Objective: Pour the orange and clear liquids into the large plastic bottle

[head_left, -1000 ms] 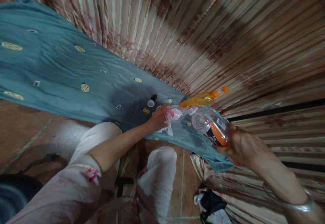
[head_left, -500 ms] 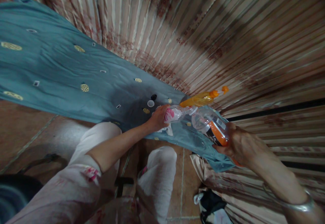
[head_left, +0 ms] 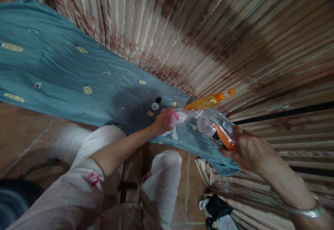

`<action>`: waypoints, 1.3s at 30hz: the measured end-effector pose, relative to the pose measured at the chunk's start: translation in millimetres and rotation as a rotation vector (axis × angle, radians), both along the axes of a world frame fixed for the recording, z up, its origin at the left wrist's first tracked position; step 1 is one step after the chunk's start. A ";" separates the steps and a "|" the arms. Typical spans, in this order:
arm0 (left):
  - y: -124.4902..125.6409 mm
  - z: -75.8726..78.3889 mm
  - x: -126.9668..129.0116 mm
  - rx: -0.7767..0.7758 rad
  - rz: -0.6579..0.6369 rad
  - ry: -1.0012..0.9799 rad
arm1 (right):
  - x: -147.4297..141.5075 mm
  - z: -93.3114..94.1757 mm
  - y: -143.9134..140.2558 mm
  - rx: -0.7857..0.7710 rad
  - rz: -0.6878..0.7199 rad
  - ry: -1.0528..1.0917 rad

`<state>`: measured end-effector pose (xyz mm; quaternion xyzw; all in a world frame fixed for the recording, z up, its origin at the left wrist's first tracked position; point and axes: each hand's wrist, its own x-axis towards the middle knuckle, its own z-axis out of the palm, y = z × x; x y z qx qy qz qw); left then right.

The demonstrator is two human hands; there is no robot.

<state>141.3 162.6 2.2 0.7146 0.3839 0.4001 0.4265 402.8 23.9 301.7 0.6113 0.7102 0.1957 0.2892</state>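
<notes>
My left hand is wrapped round a clear plastic bottle with a pink-and-white label. A larger clear bottle with an orange-and-black label lies tilted in my right hand, whose fingers grip its base end. The two bottles meet neck to neck, mouths together. Just behind them, a yellow pump bottle with an orange top rests on its side. Left of my left hand, a white cap and a black cap sit on the blue cloth. Some white crumpled material shows under my left hand.
The long surface carries a blue-green cloth with yellow pineapple prints. A pleated curtain hangs along its far side. Dark bars cross at the right. A black-and-white bundle lies on the tiled floor.
</notes>
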 end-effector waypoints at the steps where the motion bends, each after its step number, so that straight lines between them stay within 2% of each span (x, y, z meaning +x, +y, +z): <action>1: -0.2 -0.1 0.0 0.006 0.000 -0.004 | 2.1 1.0 1.2 -0.034 -0.001 0.020; 3: -0.5 -0.7 0.1 0.013 -0.001 -0.008 | 5.2 2.0 2.1 -0.089 -0.004 0.048; 9: -0.5 -2.2 0.7 -0.003 0.016 -0.001 | 2.5 -4.8 -7.1 0.027 0.069 0.019; 20: -1.4 4.1 -1.1 -0.018 -0.009 0.047 | -0.9 0.0 -4.4 -0.024 0.020 0.012; 27: -1.0 4.3 -0.9 -0.016 0.006 0.021 | -4.6 -5.0 -10.6 0.034 0.076 -0.017; 32: 0.0 1.8 0.7 -0.013 0.005 0.029 | -5.1 -6.1 -7.6 0.043 0.014 -0.020; 39: -1.4 3.8 0.1 -0.002 0.017 0.004 | -15.7 -0.1 -2.7 -0.039 -0.093 -0.008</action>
